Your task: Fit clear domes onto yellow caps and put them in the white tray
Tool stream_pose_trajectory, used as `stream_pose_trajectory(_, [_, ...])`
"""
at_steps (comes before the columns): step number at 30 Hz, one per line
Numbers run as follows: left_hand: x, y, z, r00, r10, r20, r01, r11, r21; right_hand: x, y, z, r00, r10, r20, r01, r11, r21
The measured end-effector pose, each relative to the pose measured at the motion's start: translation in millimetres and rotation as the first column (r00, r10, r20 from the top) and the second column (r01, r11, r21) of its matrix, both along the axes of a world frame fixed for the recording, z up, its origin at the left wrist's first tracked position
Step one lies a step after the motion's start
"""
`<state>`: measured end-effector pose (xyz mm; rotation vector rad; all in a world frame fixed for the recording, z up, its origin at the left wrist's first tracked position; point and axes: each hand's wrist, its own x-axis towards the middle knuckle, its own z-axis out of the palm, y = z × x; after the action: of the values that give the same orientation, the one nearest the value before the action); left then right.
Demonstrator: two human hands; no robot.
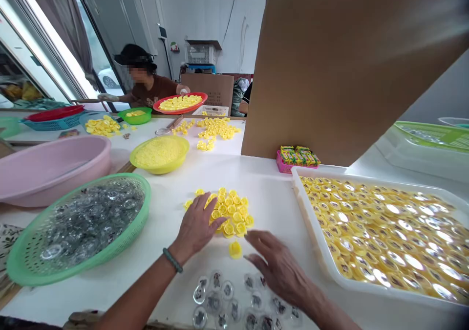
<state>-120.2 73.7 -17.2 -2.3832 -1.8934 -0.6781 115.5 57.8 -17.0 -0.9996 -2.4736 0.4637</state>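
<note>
My left hand [198, 225] lies over the left side of a cluster of small yellow cups [238, 215], its fingers spread and partly hiding them. A dark bracelet circles that wrist. To the right, my right hand [276, 266] hovers near the cluster's front edge, thumb and forefinger apart, nothing seen between them. One yellow cup [235, 250] sits apart from the others, between my hands. Nearer to me, several clear round pieces with dark pictures [227, 291] lie on the white table [168, 281]; my right hand and forearm cover some of them.
At left stand a green basket of clear pieces [144, 208], a pink basin [36, 173] and a yellow bowl of granules [161, 168]. A white tray of filled yellow cups [311, 242] stands right, below a cardboard panel [322, 76]. A co-worker [157, 88] holds a red tray [203, 101] beyond.
</note>
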Motion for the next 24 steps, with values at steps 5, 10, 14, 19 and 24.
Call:
stream_pose_trajectory(5, [-34.9,47.3,-19.9,0.983,-0.058,-0.172,0.024,0.981,-0.193,-35.0,82.3,-9.3,1.0,0.023,0.014,-0.025,0.995,0.092])
stream_pose_trajectory(10, [-41.6,59.6,-40.5,0.983,-0.04,-0.178,-0.016,0.953,-0.302,-91.6,164.2,-5.8,0.945,-0.147,-0.292,0.054,0.951,-0.304])
stream_pose_trajectory(14, [-40.9,53.5,-45.5,0.986,-0.037,-0.161,-0.004,0.968,-0.25,-145.8,232.1,49.2,0.658,-0.494,-0.568,-0.15,0.654,-0.742])
stream_pose_trajectory(19, [-42.4,50.7,-58.6,0.991,-0.021,-0.132,0.003,0.991,-0.133,-227.5,303.9,108.1,0.55,-0.542,-0.635,-0.32,0.566,-0.76])
stream_pose_trajectory(24, [-50.8,58.5,-64.5,0.993,0.092,-0.078,-0.091,0.996,0.02,-294.1,344.8,123.4,0.4,-0.577,-0.712,-0.524,0.494,-0.694])
